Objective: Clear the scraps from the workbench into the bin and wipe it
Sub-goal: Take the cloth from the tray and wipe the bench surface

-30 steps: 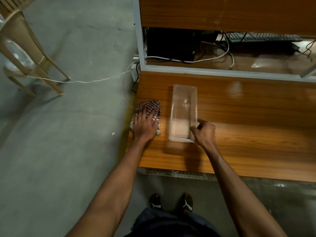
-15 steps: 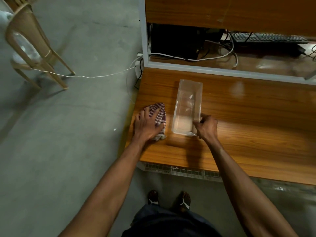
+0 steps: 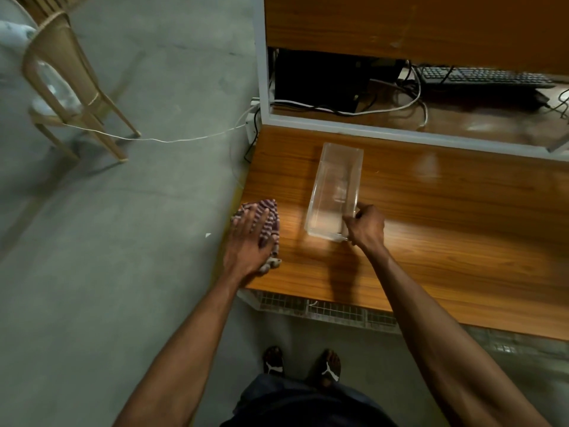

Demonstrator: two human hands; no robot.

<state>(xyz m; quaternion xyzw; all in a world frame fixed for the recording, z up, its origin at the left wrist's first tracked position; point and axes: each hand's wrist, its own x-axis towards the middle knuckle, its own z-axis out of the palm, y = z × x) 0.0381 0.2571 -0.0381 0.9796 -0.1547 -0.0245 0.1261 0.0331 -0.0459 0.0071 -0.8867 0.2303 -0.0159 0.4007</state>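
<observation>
Standing on grey concrete floor, left hand flat on striped cloth, right hand pinching clear bin on wooden workbench

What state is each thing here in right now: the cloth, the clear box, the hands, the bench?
Striped cloth: bunched at the bench's left edge, pressed flat under the left hand.
Left hand: open, fingers spread on the cloth.
Clear bin: upright on the bench, open-topped, contents hard to tell.
Right hand: closed on the bin's near right corner.
Workbench: shiny, no scraps visible on it.
Chair: standing on the floor, apart from the bench.
</observation>
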